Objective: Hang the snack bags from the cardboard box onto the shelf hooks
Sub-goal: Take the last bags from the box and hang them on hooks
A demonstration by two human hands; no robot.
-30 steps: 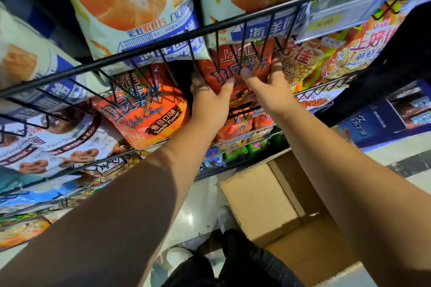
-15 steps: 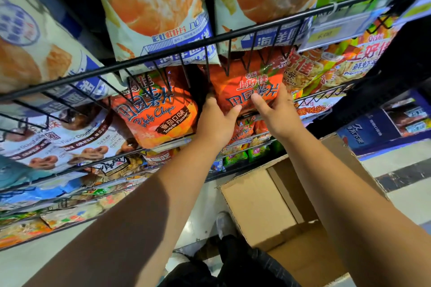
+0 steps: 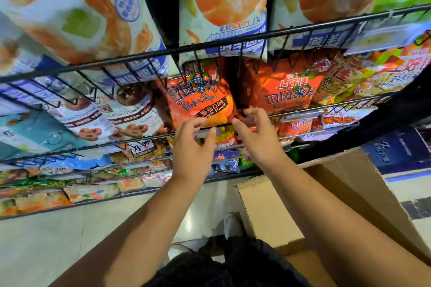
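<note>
A shop's wire shelf is carrying hanging snacks; the cardboard box is sitting on the floor below. Two orange bags are hanging on hooks just above the hands; the left bag is reading "Potato Chips", "Tomato Flavor". The right hand is holding nothing, grip apart; the left hand is blurring against a price strip, so I cannot tell its grip. The right bag likely wants squaring, faced forward.

Bright even store light; wide-angle bending at edges; motion blur throughout.
</note>
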